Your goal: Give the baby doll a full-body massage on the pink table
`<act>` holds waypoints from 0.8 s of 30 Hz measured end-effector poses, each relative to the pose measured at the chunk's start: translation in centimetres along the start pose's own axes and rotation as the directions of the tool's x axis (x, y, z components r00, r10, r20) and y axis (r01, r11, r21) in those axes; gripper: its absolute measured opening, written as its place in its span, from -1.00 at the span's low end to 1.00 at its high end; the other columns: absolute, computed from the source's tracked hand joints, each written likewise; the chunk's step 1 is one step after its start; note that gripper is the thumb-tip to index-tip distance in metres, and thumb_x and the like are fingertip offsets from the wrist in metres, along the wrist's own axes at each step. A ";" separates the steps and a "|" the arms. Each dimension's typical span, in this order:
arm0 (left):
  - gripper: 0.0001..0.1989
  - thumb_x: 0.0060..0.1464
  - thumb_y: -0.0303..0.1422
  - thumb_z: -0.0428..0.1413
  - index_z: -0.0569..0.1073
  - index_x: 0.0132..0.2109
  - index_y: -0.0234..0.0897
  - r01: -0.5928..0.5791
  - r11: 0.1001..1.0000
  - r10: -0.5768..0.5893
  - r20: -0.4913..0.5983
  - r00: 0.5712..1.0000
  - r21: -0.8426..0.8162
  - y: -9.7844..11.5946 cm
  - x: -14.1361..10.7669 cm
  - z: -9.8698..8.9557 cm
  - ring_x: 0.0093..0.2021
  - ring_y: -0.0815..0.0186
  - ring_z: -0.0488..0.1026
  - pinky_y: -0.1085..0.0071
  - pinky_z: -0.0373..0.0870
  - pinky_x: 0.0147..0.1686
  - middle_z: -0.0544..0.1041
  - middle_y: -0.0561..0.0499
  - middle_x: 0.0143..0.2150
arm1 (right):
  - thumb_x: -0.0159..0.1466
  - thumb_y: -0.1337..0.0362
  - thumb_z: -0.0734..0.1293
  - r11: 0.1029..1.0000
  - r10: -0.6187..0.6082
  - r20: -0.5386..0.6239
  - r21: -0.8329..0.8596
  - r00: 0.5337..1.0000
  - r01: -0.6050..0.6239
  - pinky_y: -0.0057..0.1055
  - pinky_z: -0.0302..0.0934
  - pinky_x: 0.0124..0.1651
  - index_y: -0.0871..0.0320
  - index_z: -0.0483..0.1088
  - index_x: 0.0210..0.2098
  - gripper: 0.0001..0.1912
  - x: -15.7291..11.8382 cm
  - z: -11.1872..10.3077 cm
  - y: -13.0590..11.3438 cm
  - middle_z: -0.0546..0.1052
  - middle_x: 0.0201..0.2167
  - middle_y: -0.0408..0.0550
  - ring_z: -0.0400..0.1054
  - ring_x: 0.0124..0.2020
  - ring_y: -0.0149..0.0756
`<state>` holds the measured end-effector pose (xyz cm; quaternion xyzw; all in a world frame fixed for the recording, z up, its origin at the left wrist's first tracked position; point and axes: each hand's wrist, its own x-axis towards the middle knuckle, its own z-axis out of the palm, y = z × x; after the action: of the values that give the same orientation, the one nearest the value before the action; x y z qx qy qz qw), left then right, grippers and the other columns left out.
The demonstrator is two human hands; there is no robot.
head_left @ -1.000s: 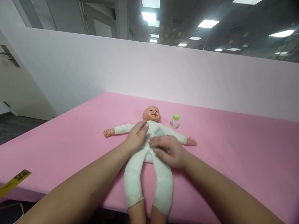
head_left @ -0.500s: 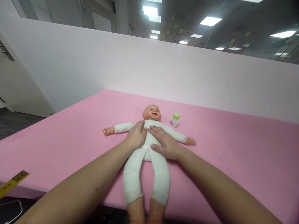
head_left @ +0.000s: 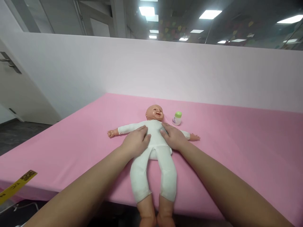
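A baby doll [head_left: 156,135] with a white cloth body lies on its back, its arms spread and its head toward the wall. My left hand [head_left: 136,141] rests against the doll's torso on the left, fingers stretched along its side and thumb on the belly. On the opposite side my right hand [head_left: 174,136] lies over the chest edge and the upper arm, thumb apart from the fingers. Neither hand lifts the doll. Beyond my right hand stands a small clear bottle [head_left: 176,120] with a green cap, touched by neither hand.
A pink-covered table [head_left: 82,138] carries the doll, whose feet hang past the near edge. Behind it rises a white wall [head_left: 189,72] with glass above. At the left are a door [head_left: 21,91] and a yellow strip [head_left: 16,187] with a printed code.
My right hand has slid from the middle of the chest to the doll's right-hand side in view. My left hand has shifted slightly outward and down. The camera view has tilted a little.
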<state>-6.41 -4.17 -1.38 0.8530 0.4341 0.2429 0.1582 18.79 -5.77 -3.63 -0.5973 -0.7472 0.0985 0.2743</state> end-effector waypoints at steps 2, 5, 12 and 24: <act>-0.57 0.40 -0.20 -0.02 0.47 0.27 -0.24 -0.144 0.990 0.144 0.017 0.989 -0.009 0.3 -2.0 -1.0 0.32 -0.05 0.43 -0.02 0.41 0.27 0.48 -0.21 0.33 | 0.52 -0.11 0.12 1.000 -0.009 -0.011 -0.001 1.000 0.009 0.01 0.06 0.48 0.11 0.24 0.46 -0.34 0.2 0.2 0.1 0.33 0.44 0.08 0.18 0.46 0.05; -0.43 0.31 -0.25 0.11 0.35 0.41 -0.16 -0.481 0.862 0.496 0.068 0.866 -0.160 0.4 -4.8 -1.9 0.38 0.05 0.39 0.10 0.33 0.37 0.47 -0.11 0.36 | 0.53 -0.07 0.10 1.000 -0.003 -0.025 -0.026 1.000 0.002 0.00 0.05 0.48 0.24 0.23 0.45 -0.32 0.5 0.6 0.3 0.32 0.43 0.16 0.19 0.46 0.04; -0.30 0.34 -0.11 0.14 0.20 0.52 -0.10 -0.487 0.842 0.528 0.167 0.832 -0.233 -0.6 -4.2 -1.5 0.50 0.02 0.19 0.03 0.07 0.50 0.26 -0.09 0.50 | 0.54 -0.03 0.09 0.999 -0.027 -0.028 -0.043 0.999 0.026 -0.05 0.04 0.50 0.31 0.24 0.44 -0.32 0.7 1.1 0.2 0.33 0.43 0.19 0.19 0.46 0.01; -0.42 0.40 0.00 -0.02 0.45 0.37 -0.19 -0.160 0.966 0.168 0.020 0.986 -0.201 -2.2 5.4 1.6 0.41 0.07 0.34 0.13 0.25 0.42 0.45 -0.04 0.38 | 0.53 -0.01 0.12 0.999 -0.036 -0.007 -0.017 0.999 0.036 -0.03 0.03 0.51 0.13 0.27 0.44 -0.40 0.3 0.3 -0.3 0.33 0.44 0.07 0.18 0.47 -0.04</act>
<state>-4.26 1.45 -2.32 0.8703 0.3326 0.2814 0.2298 18.35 -5.49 -3.68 -0.5863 -0.7578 0.0850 0.2735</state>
